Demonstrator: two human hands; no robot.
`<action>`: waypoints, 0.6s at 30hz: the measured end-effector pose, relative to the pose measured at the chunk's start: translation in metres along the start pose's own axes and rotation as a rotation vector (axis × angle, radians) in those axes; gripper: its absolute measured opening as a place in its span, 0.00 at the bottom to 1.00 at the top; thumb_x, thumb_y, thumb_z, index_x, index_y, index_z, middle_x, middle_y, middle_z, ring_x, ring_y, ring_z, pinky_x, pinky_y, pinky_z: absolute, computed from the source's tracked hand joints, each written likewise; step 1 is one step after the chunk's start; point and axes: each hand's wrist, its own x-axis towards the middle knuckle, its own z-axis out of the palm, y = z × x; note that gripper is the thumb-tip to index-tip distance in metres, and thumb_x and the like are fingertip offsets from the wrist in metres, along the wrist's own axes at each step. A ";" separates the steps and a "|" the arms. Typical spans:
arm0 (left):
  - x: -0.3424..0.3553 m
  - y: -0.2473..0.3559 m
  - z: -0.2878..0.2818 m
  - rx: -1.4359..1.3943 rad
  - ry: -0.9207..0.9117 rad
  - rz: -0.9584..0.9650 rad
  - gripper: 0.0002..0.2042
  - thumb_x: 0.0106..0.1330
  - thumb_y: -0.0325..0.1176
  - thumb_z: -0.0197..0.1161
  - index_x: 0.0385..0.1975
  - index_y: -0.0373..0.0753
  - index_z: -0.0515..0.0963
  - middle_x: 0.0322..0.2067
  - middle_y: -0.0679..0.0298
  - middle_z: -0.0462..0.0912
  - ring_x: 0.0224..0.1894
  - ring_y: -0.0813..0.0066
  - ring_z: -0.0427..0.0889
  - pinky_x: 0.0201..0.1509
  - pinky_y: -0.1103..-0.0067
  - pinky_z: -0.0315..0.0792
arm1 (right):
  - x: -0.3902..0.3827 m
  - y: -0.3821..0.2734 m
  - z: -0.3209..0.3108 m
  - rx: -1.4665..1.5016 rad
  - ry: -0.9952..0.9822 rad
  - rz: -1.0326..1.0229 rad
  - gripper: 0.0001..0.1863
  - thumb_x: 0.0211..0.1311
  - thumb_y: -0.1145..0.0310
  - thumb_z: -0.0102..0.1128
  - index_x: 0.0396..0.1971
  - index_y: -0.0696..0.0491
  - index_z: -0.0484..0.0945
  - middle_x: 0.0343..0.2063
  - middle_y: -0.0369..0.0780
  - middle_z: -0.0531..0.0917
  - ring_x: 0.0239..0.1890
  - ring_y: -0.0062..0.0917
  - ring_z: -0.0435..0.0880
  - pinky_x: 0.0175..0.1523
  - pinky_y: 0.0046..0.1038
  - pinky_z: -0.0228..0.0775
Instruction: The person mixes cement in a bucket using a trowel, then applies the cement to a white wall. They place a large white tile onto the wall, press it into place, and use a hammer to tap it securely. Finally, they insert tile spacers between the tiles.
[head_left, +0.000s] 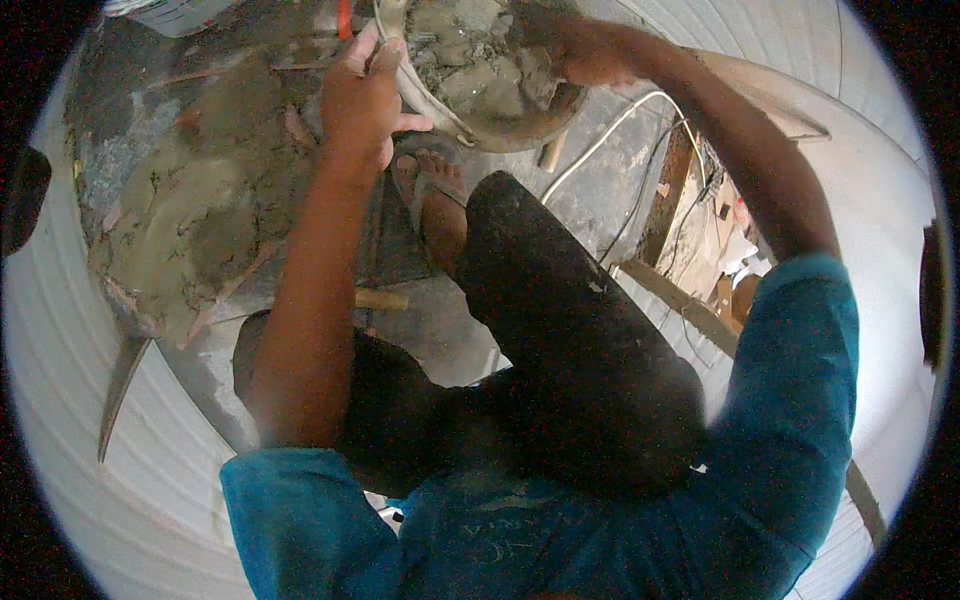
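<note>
At the top centre, a round bucket [520, 130] holds lumpy wet grey mortar [475, 85]. My left hand [365, 95] grips the bucket's pale rim on its left side, with the thumb spread lower along it. My right hand [595, 55] is curled at the bucket's right side, over the mortar. Its fingers are dark and partly hidden, so I cannot make out what they hold. Left of the bucket, a broad heap of wet mortar [190, 220] is spread on the floor.
My sandalled foot [440, 200] stands just below the bucket. A white cable [590, 150] loops to the right, near wooden strips [668, 200] and scattered debris [735, 250]. A wooden handle [382, 299] lies by my knee. A white container [170, 15] stands at the far left.
</note>
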 end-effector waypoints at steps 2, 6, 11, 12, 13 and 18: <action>0.000 -0.004 0.008 0.000 -0.021 -0.029 0.24 0.73 0.35 0.56 0.68 0.40 0.67 0.58 0.53 0.77 0.50 0.58 0.84 0.29 0.65 0.89 | -0.026 -0.011 0.018 0.728 0.288 0.161 0.13 0.63 0.63 0.60 0.41 0.55 0.82 0.30 0.45 0.85 0.33 0.36 0.86 0.37 0.40 0.80; 0.002 0.001 0.001 -0.020 -0.011 -0.005 0.25 0.72 0.36 0.56 0.68 0.41 0.67 0.58 0.54 0.77 0.51 0.58 0.83 0.31 0.64 0.89 | -0.073 -0.047 -0.016 0.788 0.563 0.344 0.17 0.67 0.54 0.59 0.44 0.51 0.83 0.32 0.43 0.85 0.37 0.35 0.86 0.39 0.38 0.82; 0.004 0.012 -0.007 -0.004 -0.027 -0.048 0.24 0.73 0.36 0.55 0.68 0.41 0.67 0.58 0.54 0.76 0.52 0.56 0.83 0.32 0.62 0.89 | -0.039 -0.120 -0.060 0.289 0.484 0.787 0.12 0.65 0.60 0.59 0.44 0.46 0.84 0.39 0.41 0.85 0.40 0.32 0.86 0.47 0.45 0.80; 0.004 0.012 -0.007 -0.013 -0.019 -0.049 0.24 0.73 0.36 0.55 0.68 0.41 0.67 0.58 0.54 0.76 0.52 0.55 0.83 0.32 0.62 0.89 | -0.032 -0.122 -0.054 0.258 0.512 0.767 0.11 0.64 0.62 0.58 0.43 0.45 0.84 0.41 0.41 0.84 0.40 0.31 0.86 0.48 0.47 0.79; 0.004 0.011 -0.005 -0.018 -0.036 -0.046 0.24 0.73 0.35 0.55 0.68 0.41 0.67 0.58 0.54 0.76 0.53 0.55 0.83 0.32 0.62 0.89 | -0.031 -0.119 -0.051 0.148 0.505 0.723 0.11 0.63 0.64 0.58 0.43 0.45 0.84 0.42 0.41 0.84 0.41 0.32 0.86 0.49 0.47 0.78; 0.006 0.005 -0.004 -0.078 -0.081 0.000 0.25 0.73 0.35 0.55 0.69 0.39 0.66 0.62 0.50 0.73 0.56 0.52 0.80 0.33 0.60 0.89 | -0.049 -0.104 -0.061 0.053 0.701 0.662 0.12 0.58 0.67 0.60 0.42 0.46 0.84 0.46 0.40 0.82 0.46 0.34 0.85 0.47 0.46 0.79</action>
